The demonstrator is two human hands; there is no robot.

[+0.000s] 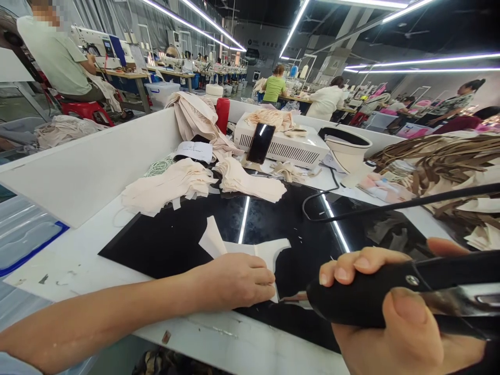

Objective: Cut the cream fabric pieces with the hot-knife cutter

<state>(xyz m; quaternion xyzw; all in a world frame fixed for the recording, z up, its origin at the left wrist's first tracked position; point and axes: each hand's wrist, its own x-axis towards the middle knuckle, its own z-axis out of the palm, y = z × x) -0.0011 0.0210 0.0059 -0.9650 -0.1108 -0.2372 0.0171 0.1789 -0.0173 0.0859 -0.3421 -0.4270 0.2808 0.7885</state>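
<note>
My left hand (238,281) lies over a cream fabric piece (273,252) on the black glossy board (164,245). Its fingers are curled together on the piece's near edge, and they hide part of the cloth. In my right hand (406,323) is a black handheld tool (363,297) with a metal lever along its side, gripped between thumb and fingers. The tool's thin metal tip (297,299) points left, close beside the near corner of the fabric; whether it touches cannot be made out. Farther back on the board lie two stacks of cream fabric pieces (167,187).
A black cord (410,203) crosses above the board at right. Behind stand a phone (261,143), a white vented box (281,140) and a red cylinder (222,114). Brown and cream strips (441,156) pile up at right. A low white wall (86,161) borders the left. Several people sew beyond.
</note>
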